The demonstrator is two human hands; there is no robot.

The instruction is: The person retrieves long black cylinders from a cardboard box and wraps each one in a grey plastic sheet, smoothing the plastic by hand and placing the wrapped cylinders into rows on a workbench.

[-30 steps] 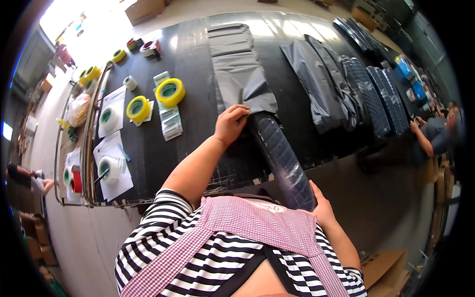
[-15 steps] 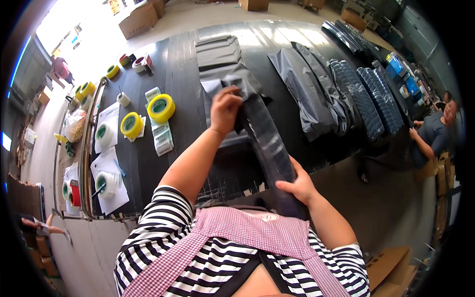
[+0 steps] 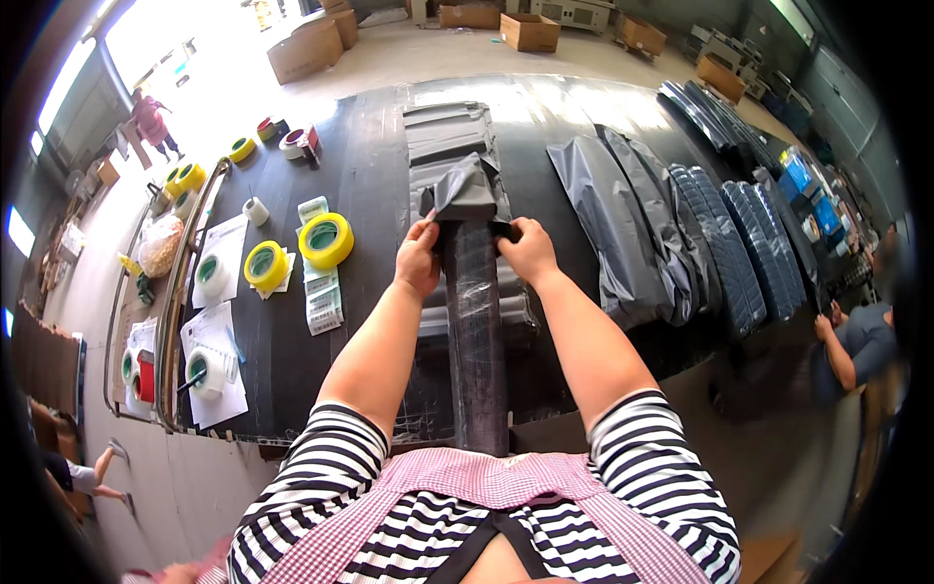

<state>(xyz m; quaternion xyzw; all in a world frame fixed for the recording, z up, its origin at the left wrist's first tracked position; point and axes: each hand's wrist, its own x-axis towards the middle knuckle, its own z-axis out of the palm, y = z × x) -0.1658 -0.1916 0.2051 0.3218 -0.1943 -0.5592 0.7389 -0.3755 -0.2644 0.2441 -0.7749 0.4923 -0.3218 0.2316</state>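
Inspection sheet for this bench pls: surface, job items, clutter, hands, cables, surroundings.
Surface: black table, glare along the far side.
Job items: long, dark, plastic-wrapped bundle, pointing away from the wearer; grey bag bunched over its far end; flat grey bags beyond.
Clutter: yellow tape, labels and papers on the left; filled-looking grey sacks and ribbed dark packs on the right.
Left hand: gripping the bag's left edge.
Right hand: gripping the bag's right edge.
Cables: nothing seen.
Surroundings: cartons on the floor beyond; co-worker at right, partly blurred.
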